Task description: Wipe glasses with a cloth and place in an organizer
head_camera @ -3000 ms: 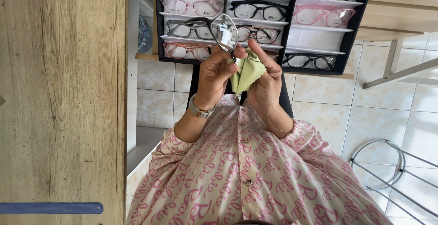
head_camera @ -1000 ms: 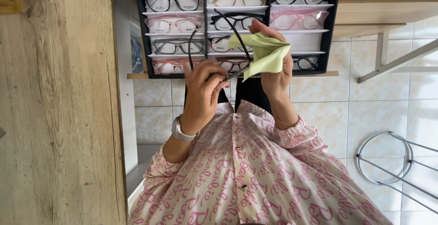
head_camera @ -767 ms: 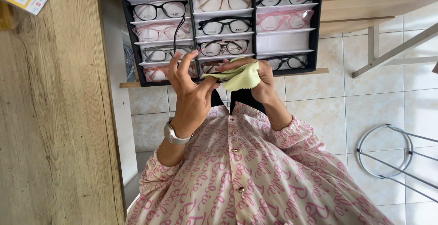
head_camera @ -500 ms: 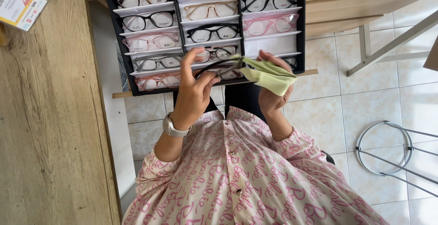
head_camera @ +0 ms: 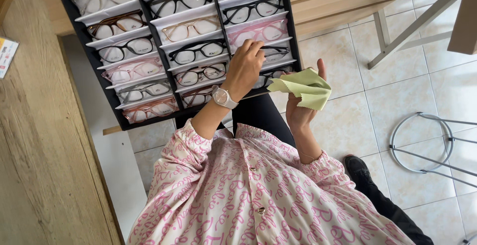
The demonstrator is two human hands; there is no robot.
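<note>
My left hand (head_camera: 246, 66), with a silver wristwatch (head_camera: 222, 96), reaches over a black display tray (head_camera: 94, 69) filled with several pairs of glasses in white slots. Its fingertips pinch a dark-framed pair of glasses (head_camera: 274, 52) lying in a slot of the tray's right column. My right hand (head_camera: 299, 112) is held beside the tray's lower right corner, palm up, gripping a light green cleaning cloth (head_camera: 304, 87). The two hands are apart. My pink patterned shirt fills the bottom of the view.
A wooden surface (head_camera: 39, 155) runs down the left side, with a printed leaflet (head_camera: 6, 56) at its edge. Tiled floor (head_camera: 377, 101) lies to the right, with a round metal frame (head_camera: 422, 145), white table legs (head_camera: 392, 31) and my black shoe (head_camera: 356, 168).
My left hand carried the dark-framed glasses away from the cloth and down into a slot in the tray's right column. My right hand stayed back with the green cloth.
</note>
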